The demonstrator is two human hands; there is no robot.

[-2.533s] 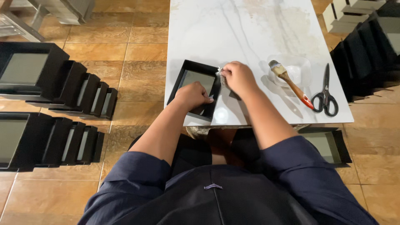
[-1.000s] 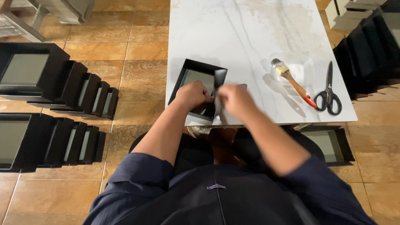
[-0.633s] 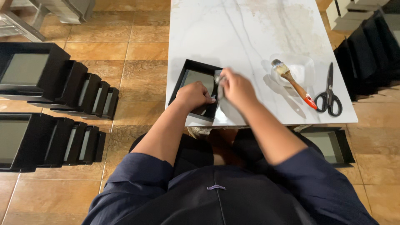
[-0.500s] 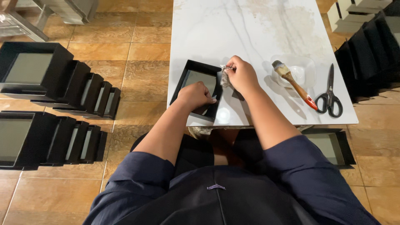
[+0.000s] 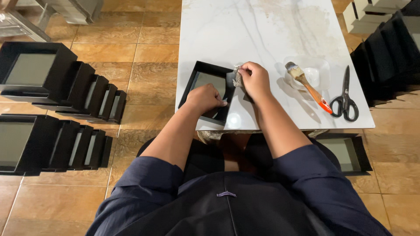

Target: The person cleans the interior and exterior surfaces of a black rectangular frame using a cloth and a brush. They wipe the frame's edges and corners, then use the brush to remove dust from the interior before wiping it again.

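Two hands worked the black tray [image 5: 205, 89] at the table [image 5: 245, 26] edge: your left hand [image 5: 204, 97] pressed it fingers together, right hand [image 5: 255, 78] pinched a rag [image 5: 238, 78]; it could have slid off.

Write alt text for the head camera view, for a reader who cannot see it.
A seated person's left hand presses inside a shallow black box on a white marble table, while the right hand holds a small rag at the box's rim. A paintbrush and scissors lie to the right; stacked black boxes line the tiled floor.
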